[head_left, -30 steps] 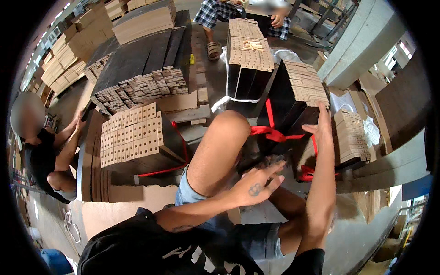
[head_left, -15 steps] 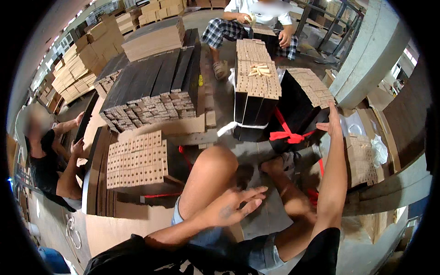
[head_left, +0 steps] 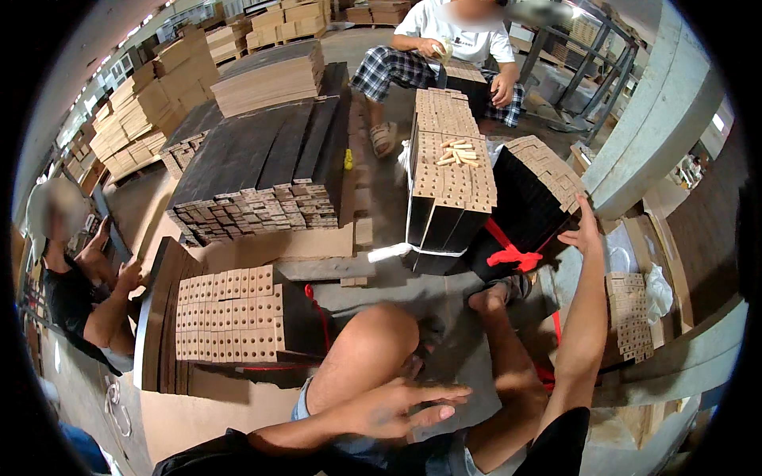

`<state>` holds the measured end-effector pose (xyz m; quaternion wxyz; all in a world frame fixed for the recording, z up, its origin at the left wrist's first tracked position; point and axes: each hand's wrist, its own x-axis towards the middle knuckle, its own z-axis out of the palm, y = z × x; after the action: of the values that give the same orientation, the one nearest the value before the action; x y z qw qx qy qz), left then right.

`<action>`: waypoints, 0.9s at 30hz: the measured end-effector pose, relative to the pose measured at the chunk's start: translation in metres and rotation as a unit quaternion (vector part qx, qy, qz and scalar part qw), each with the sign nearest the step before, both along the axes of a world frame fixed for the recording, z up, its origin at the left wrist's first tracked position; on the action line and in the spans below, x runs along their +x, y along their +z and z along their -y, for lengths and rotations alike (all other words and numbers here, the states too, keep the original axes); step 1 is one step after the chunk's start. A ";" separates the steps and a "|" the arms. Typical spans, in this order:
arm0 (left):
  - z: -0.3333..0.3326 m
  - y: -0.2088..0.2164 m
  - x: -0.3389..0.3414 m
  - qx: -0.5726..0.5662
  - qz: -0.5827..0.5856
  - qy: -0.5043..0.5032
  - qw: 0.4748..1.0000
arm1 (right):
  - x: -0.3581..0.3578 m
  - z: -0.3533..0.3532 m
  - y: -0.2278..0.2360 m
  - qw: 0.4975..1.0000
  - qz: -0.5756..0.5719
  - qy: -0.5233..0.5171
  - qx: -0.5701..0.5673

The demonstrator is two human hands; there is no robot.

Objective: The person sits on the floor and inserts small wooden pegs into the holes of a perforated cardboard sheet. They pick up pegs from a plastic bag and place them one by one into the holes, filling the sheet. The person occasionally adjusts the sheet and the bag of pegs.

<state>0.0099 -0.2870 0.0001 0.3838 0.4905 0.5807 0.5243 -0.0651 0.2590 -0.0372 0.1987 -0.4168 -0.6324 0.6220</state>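
My left hand (head_left: 409,408) hovers over my lap with its fingers stretched out and nothing in it. On the right, my right hand (head_left: 585,230) reaches out, fingers apart, against or just beside the near right corner of a leaning bundle of black boards (head_left: 533,208). That bundle's light end faces point up, and a red strap (head_left: 512,246) is knotted at its side. Left of it stands an upright block of black boards (head_left: 444,232) with drilled light ends, tied with a white band. Several wooden dowels (head_left: 458,152) lie loose on top of it.
A drilled bundle of boards (head_left: 230,316) lies at the left, near a large black stack (head_left: 254,163). One person (head_left: 456,36) sits at the far side; another (head_left: 87,293) handles a board at the left. A concrete pillar (head_left: 647,119) rises on the right.
My view has shifted, so the bundles sit slightly lower. My left hand stays over my lap, and my right stays by the leaning bundle. The person at the left has tilted the board.
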 end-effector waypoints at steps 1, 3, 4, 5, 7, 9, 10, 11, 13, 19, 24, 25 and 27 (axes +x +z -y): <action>-0.001 0.007 -0.006 0.010 -0.001 -0.006 1.000 | -0.004 -0.008 0.000 1.000 0.002 -0.017 0.004; -0.001 0.022 -0.019 0.077 -0.057 0.008 0.995 | -0.012 -0.015 -0.001 0.999 -0.002 -0.047 0.006; -0.001 0.032 -0.024 0.089 -0.068 0.011 0.994 | -0.015 -0.020 -0.001 0.999 -0.004 -0.048 0.007; -0.001 0.041 -0.030 0.101 -0.079 0.014 0.992 | -0.018 -0.026 0.000 0.999 -0.006 -0.051 0.008; -0.002 0.047 -0.042 0.153 -0.107 0.024 0.982 | -0.021 -0.018 -0.003 0.999 -0.006 -0.041 0.007; -0.004 0.038 -0.039 0.221 0.042 0.013 0.974 | -0.024 -0.019 -0.002 0.997 0.019 -0.067 0.026; -0.008 0.032 -0.036 0.259 0.114 0.013 0.959 | -0.026 -0.015 0.005 0.995 0.034 -0.072 0.052; -0.013 0.027 -0.030 0.301 0.166 0.003 0.939 | -0.031 -0.010 0.011 0.986 0.064 -0.081 0.130; -0.018 0.022 -0.029 0.303 0.178 -0.048 0.935 | -0.033 -0.020 -0.001 0.913 0.135 -0.107 0.370; -0.022 0.013 -0.010 0.319 0.301 -0.080 0.895 | -0.045 0.119 0.016 0.738 0.070 -0.076 0.667; -0.028 0.009 -0.012 0.319 0.368 -0.113 0.866 | -0.066 0.264 0.028 0.742 -0.081 0.099 0.658; -0.026 0.009 -0.012 0.315 0.377 -0.113 0.864 | -0.076 0.275 0.025 0.729 -0.011 0.095 0.678; -0.030 0.008 -0.004 0.367 0.405 -0.099 0.832 | -0.094 0.275 0.013 0.718 0.010 0.078 0.692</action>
<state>0.0064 -0.2566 0.0084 0.4261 0.3937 0.0866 0.8099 -0.1594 -0.0155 -0.0245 0.3760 -0.1185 -0.9188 0.0205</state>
